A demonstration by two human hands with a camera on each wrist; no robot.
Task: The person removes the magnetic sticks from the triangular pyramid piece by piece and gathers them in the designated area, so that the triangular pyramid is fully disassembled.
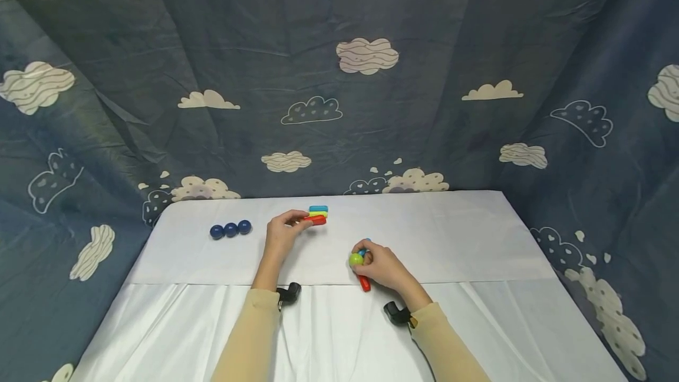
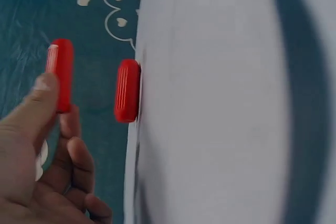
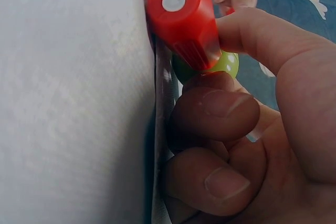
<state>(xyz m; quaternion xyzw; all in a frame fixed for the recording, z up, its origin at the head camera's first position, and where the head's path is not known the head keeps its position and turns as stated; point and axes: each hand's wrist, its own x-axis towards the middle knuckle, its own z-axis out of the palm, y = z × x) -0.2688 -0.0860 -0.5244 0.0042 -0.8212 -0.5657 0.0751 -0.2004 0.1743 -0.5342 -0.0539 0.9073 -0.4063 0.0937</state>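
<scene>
Red stick (image 2: pixel 64 72) pinched in the left hand (image 1: pixel 280 237)

Beyond that hand's fingertips lie a yellow stick (image 1: pixel 319 214) and a blue stick (image 1: pixel 318 208); another red stick (image 2: pixel 127 90) rests on the white table (image 1: pixel 440 234) near them. Three dark-blue balls (image 1: pixel 230 230) sit to its left. The right hand (image 1: pixel 387 267), nearer the person, curls its fingers, gripping a red rod (image 1: pixel 364 284) beside a green ball (image 1: pixel 356 259). Both forearms angle inward.

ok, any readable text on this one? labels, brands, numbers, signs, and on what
None readable in any view.
Red stick in the left hand: pale patch, mark or glare unclear.
Red piece in the right hand: white disc on its end, no characters visible.
Dark blue balls: too small to tell.
Backdrop: cloud and heart prints, no lettering visible.
</scene>
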